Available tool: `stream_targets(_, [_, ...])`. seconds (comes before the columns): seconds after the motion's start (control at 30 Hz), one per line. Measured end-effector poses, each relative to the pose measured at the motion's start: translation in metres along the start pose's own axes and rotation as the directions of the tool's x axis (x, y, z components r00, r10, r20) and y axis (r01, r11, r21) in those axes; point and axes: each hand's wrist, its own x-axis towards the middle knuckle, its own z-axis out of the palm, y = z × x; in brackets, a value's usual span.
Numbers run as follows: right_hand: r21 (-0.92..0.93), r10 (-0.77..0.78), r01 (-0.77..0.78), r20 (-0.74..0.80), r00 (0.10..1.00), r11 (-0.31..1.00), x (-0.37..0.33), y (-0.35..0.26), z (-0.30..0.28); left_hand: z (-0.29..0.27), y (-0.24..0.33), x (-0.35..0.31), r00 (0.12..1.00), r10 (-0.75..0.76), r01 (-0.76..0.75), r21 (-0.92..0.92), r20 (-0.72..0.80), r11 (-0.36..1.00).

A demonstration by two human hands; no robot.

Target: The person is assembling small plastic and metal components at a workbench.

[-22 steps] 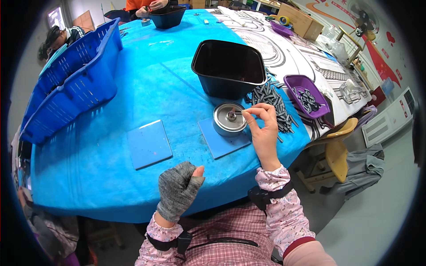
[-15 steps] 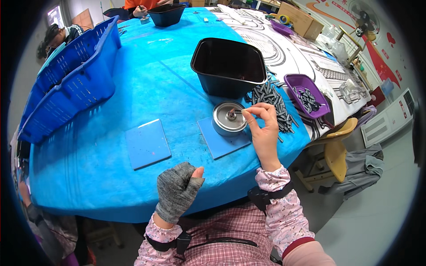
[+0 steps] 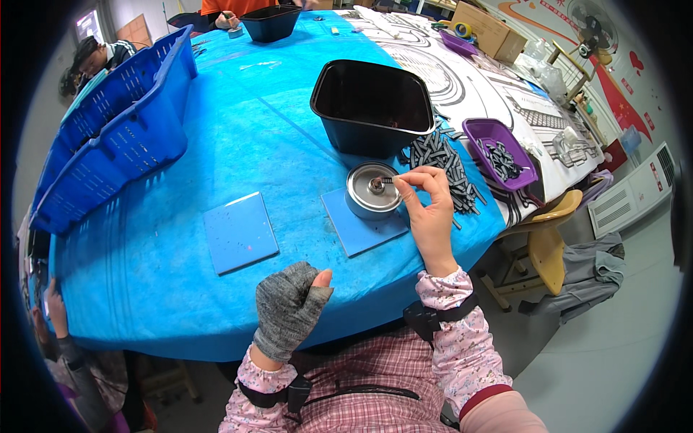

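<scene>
Between the thumb and forefinger of my right hand [image 3: 427,202] is a small dark strip [image 3: 388,180]. Its tip is at the raised hub in the middle of a round silver tin [image 3: 364,206]. The tin stands on a blue square tile [image 3: 354,234]. My left hand [image 3: 291,307], in a grey fingerless glove, is curled into a fist near the table's front edge; whatever may be inside it is hidden. A second blue tile [image 3: 240,232] lies to the left. Just right of the tin is a heap of dark grey strips [image 3: 446,164].
A deep black bin [image 3: 368,141] stands behind the tin. At the right sits a purple basket [image 3: 523,177] with more strips. Blue crates [image 3: 155,108] line the left side of the blue-covered table [image 3: 159,289]. Other people work at the far end and left edge.
My two hands, the strip and the tin are almost where they were. At the far left, another person's hand has come up by the table edge.
</scene>
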Motion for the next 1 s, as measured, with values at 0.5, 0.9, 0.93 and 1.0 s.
stream_targets(0.5, [0.719, 0.369, -0.356, 0.148, 0.918, 0.597, -0.024, -0.041, -0.014, -0.007, 0.001, -0.015, 0.970, -0.244, 0.180, -0.631, -0.015, 0.754])
stream_targets(0.9, [0.733, 0.195, -0.649, 0.619, 0.761, 0.206, -0.113, -0.142, -0.018, 0.006, 0.072, -0.026, 0.994, 0.109, -0.097, -0.689, -0.026, 0.718])
stream_targets(0.93, [0.734, 0.195, -0.648, 0.618, 0.762, 0.206, -0.113, -0.145, -0.018, 0.005, 0.072, -0.028, 0.998, 0.051, -0.010, -0.735, 0.034, 0.678])
stream_targets(1.0, [0.682, 0.271, -0.683, 0.627, 0.731, 0.262, -0.112, -0.151, -0.019, 0.002, 0.068, -0.032, 0.996, 0.080, -0.028, -0.694, 0.042, 0.720])
